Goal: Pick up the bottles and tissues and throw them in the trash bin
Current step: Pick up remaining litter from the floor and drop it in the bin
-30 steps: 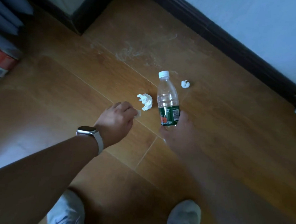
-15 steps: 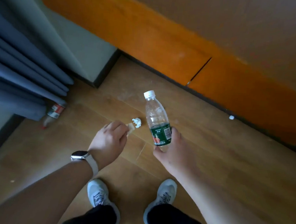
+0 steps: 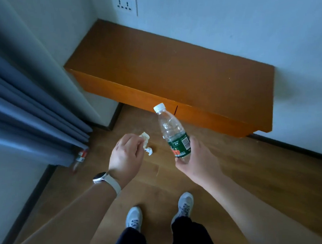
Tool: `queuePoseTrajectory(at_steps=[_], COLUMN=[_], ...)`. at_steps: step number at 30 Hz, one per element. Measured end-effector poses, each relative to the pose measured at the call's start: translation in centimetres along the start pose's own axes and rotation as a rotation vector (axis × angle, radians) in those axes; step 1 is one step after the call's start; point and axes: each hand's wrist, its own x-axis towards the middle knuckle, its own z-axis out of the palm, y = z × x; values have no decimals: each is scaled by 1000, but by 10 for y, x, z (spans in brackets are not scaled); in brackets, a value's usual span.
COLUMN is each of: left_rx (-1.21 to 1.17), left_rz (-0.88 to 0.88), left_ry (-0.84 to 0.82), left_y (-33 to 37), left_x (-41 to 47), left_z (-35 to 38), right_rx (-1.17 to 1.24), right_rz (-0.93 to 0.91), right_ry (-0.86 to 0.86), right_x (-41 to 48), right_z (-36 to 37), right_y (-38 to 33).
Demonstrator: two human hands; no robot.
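Currently: right hand (image 3: pixel 197 162) grips a clear plastic bottle (image 3: pixel 172 131) round its lower end, fingers curled behind the green label. The bottle is tilted, white cap (image 3: pixel 159 107) up and away from the body, held above the wooden floor (image 3: pixel 248 175). Contents: walls transparent, fill level cannot be told. Left hand (image 3: pixel 126 155) is closed, fingertips pinching a crumpled tissue (image 3: pixel 144 137) just left of the bottle. A small white wad (image 3: pixel 148 151) sits directly below the tissue; held or on the floor, cannot tell. Second bottle (image 3: pixel 80 156), red label, lies at the foot of the blue curtain (image 3: pixel 23 121), partly hidden; contents unreadable.
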Motion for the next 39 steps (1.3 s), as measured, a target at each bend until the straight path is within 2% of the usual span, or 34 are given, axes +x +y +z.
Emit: queuePoseTrajectory(at_steps=[9,15,20,27,34,39], left_rx=[-133,-190,-206,-179,-198,-229], left_rz=[300,427,526,639,800,830], left_ry=[-27,-149,-170,-185,-275,-371], left_y=[37,81,135,221,359,455], left_x=[21,26,23,8,-35,-78], left_z=[-63,-68,-65,-33,38,87], right_rx=[41,0,68,144,225,238], right_rz=[167,312,382,409,556,691], right_ry=[203,344,442,523,604,666], right_x=[-78,-135,-175,-237,-328,-398], right_z=[-63,-92,-123,-161,-194,-210], right_y=[-38,-34,-14,58,176,254])
